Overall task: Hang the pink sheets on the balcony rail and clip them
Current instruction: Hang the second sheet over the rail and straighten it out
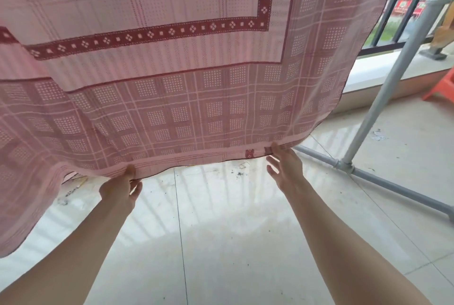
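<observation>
Both forearms reach out; left hand [122, 188] pinches the sheet [172, 71] hem, right hand [285, 167] spread, fingertips touching it, likely pulling the hanging cloth flat above them for clipping.

Head view looks forward and down, close behind the sheet [172, 71], probably.

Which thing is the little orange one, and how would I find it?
Look right of the big pink sheet, past the slanted grey metal pole, to the picture's right edge. There, on the pale tiled floor below the white ledge, stands an orange plastic stool. Nothing else nearby is bright orange.
</observation>
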The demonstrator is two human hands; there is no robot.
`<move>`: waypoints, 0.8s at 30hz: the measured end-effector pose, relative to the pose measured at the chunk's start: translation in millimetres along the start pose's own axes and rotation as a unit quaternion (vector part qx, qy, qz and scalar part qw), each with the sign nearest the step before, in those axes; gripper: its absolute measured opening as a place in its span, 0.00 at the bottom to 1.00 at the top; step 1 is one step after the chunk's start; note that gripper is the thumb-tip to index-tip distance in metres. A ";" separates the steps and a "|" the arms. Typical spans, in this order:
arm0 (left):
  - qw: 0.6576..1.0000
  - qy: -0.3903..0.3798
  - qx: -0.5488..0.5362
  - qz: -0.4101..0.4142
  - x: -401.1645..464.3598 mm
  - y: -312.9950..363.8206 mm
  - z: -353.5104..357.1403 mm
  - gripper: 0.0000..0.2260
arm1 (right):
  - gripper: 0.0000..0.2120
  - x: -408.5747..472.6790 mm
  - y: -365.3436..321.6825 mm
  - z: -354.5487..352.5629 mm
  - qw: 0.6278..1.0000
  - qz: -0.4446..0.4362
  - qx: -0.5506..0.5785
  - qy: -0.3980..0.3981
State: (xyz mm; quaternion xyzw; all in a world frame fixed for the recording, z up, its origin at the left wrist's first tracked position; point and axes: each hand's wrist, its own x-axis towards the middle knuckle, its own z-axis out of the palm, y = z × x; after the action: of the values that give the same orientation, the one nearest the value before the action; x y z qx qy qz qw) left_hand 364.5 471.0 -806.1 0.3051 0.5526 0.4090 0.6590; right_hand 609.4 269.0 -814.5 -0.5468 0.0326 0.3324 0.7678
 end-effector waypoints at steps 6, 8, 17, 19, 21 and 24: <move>1.000 -0.017 0.000 -0.013 -12.6 -4.1 -19.5 0.06 | 0.05 -8.8 11.2 -0.6 0.998 0.046 0.016 -0.033; 0.997 -0.071 0.008 -0.025 -20.1 -5.4 -27.1 0.08 | 0.08 -13.0 13.0 -2.2 0.998 0.041 0.020 -0.053; 0.704 -0.230 0.636 0.216 -57.6 -46.4 -63.5 0.24 | 0.29 -72.3 56.0 -12.7 0.803 -0.056 -0.579 -0.129; 0.583 -0.256 0.703 0.316 -55.5 -38.0 -68.9 0.26 | 0.32 -84.8 59.8 -5.9 0.718 -0.109 -0.669 -0.157; 0.528 -0.259 0.714 0.380 -56.5 -18.2 -75.1 0.27 | 0.34 -101.0 54.0 9.8 0.635 -0.149 -0.740 -0.167; 0.522 -0.276 0.694 0.412 -72.7 24.3 -85.3 0.26 | 0.36 -135.4 20.7 38.4 0.560 -0.179 -0.791 -0.170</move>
State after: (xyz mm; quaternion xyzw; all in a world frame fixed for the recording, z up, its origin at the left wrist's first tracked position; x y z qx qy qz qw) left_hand 272.2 414.7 -767.9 0.9572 0.2648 0.0173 0.1159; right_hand 480.9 241.5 -760.1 -0.8629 -0.4728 0.1673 0.0626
